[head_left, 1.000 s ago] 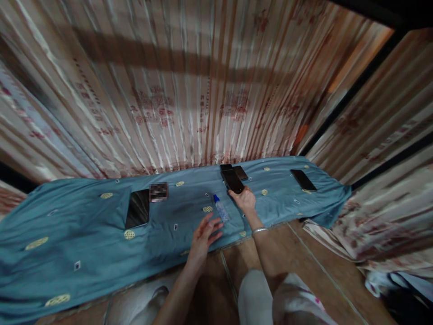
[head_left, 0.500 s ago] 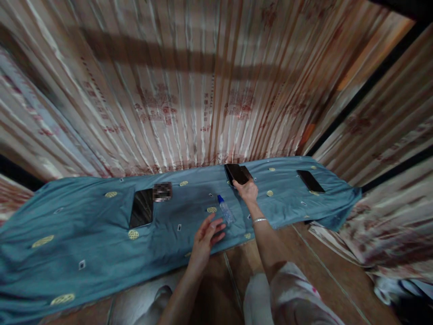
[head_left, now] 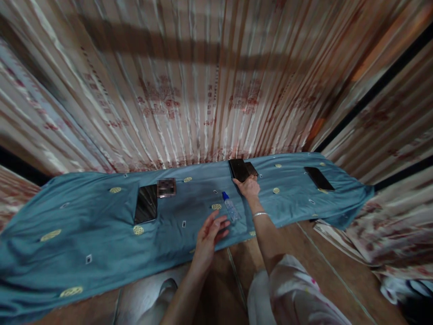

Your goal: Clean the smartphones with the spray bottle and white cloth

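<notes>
My right hand (head_left: 249,187), with a silver bangle at the wrist, grips the near edge of a black flat case (head_left: 238,169) at the back of the blue cloth (head_left: 108,239). Whether it is a wallet or a box I cannot tell. A smaller dark flat piece (head_left: 251,169) shows at the right side of the case, partly behind my fingers. My left hand (head_left: 211,232) hovers over the cloth's front part, fingers apart and holding nothing. Just right of its fingertips lies a clear bottle (head_left: 232,208) with a blue cap.
On the left lies a black tablet-like slab (head_left: 146,204), with a blurred-out small item (head_left: 166,187) touching its upper right. Another dark flat slab (head_left: 319,178) rests at the right end. A patterned curtain (head_left: 189,90) hangs behind, and dark poles (head_left: 372,101) stand at the sides.
The black case, tilted before, now sits flatter against the cloth in my right hand. My left hand keeps nearly the same pose. The whole view has shifted slightly.
</notes>
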{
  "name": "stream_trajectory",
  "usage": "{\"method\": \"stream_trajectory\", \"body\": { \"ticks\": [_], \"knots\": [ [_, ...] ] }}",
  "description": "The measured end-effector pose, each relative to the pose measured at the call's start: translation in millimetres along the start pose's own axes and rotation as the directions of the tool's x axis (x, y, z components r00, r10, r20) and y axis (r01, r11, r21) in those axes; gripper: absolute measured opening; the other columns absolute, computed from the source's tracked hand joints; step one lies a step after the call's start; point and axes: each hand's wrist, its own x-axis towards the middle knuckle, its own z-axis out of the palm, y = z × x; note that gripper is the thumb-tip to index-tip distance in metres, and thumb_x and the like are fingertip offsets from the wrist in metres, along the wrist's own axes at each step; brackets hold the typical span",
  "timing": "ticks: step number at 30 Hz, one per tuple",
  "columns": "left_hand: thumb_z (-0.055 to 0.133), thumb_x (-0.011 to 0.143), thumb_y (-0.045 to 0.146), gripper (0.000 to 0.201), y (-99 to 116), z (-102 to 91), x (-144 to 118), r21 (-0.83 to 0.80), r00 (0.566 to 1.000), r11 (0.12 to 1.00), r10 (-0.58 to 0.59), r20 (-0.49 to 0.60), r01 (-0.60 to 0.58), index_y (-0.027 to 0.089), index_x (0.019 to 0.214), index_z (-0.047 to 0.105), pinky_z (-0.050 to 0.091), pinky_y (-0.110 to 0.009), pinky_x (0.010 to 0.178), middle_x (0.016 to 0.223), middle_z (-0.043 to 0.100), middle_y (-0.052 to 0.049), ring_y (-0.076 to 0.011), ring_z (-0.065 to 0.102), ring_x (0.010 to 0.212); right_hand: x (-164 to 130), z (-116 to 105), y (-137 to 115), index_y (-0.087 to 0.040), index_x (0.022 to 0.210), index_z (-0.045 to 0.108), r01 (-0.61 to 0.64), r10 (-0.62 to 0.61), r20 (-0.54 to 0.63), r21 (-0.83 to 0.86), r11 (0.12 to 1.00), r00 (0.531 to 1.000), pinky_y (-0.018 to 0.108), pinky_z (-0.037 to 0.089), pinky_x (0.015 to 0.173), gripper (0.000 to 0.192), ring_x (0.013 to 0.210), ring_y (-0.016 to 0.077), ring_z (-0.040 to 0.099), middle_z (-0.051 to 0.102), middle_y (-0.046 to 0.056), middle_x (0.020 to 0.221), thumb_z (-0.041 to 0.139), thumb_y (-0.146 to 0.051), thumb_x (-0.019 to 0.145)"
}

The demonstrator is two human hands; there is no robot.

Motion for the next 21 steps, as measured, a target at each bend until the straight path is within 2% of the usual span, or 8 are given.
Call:
{"method": "stream_trajectory", "body": {
  "ticks": [5, 12, 21],
  "knots": [
    [0.083, 0.063, 0.044, 0.058, 1.0, -1.2, -0.4, 0.004, 1.0, 1.0, -0.002, -0.001, 0.002, 0.018, 0.112, 0.066, 0.054, -0.042, 0.086, 0.109, 0.072, -0.014, -0.0289, 0.068, 0.1, 0.7, -2.7, -6.8, -0.001, 0.145, 0.025, 0.049, -0.048, 0.015, -0.043, 0.998, 0.999, 0.041, 0.046, 0.098, 0.098, 0.123, 0.0362, 0.055, 0.035, 0.033, 0.145, 0.061, -0.064, 0.079],
    [0.084, 0.06, 0.045, 0.059, 3.0, -5.4, -0.6, -0.011, 1.0, 1.0, 0.003, -0.011, -0.003, 0.018, 0.11, 0.067, 0.055, -0.041, 0.085, 0.107, 0.073, -0.013, -0.0284, 0.069, 0.098, 7.3, -7.1, -16.4, -0.005, 0.137, 0.038, 0.083, -0.078, 0.052, -0.094, 0.992, 0.996, 0.041, 0.048, 0.095, 0.081, 0.116, 0.0346, 0.06, 0.052, 0.026, 0.13, 0.069, -0.051, 0.078],
    [0.081, 0.065, 0.043, 0.054, 5.1, -5.6, -3.1, 0.012, 1.0, 1.0, 0.014, 0.006, -0.014, 0.019, 0.111, 0.067, 0.053, -0.042, 0.088, 0.108, 0.073, -0.013, -0.0279, 0.068, 0.1, 7.4, -9.8, -3.5, -0.005, 0.132, 0.04, 0.085, -0.079, 0.059, -0.091, 0.992, 0.995, 0.04, 0.048, 0.095, 0.073, 0.115, 0.0338, 0.061, 0.055, 0.025, 0.126, 0.07, -0.043, 0.078]
  ]
}}
